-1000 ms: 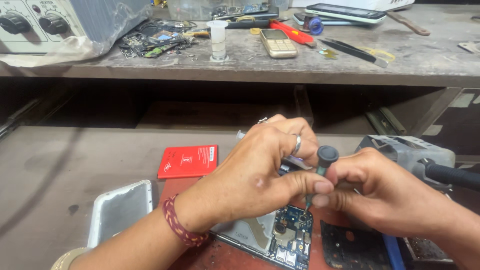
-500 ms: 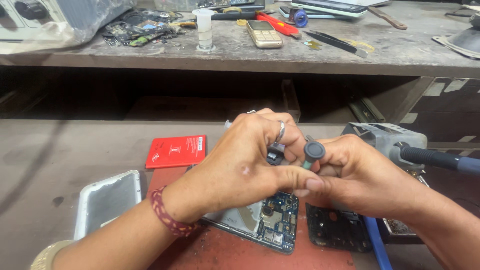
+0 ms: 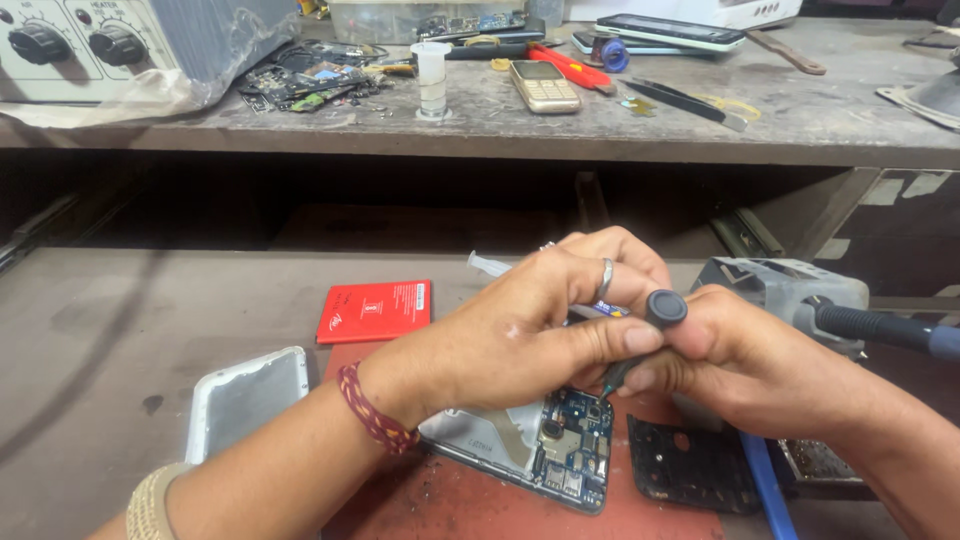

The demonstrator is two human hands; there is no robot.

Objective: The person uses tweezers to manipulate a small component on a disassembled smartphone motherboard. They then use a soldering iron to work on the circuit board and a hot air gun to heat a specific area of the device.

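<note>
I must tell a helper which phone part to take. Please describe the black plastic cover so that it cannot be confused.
On the red mat, look under the right hand. The black plastic cover lies flat beside the opened phone. It alone is plain black, without circuitry.

A flat red pack point(image 3: 375, 311) with a white-edged label lies on the bench at about nine o'clock from the hands — a rectangle, slightly tilted. On the shelf at twelve o'clock sits a small gold keypad phone point(image 3: 544, 86), its little screen dark. At one o'clock a slim phone point(image 3: 668, 31) lies face up — a dark screen with a pale rim. At eleven o'clock, far left, a grey box point(image 3: 70, 45) shows a pale printed panel around two black knobs.
</note>
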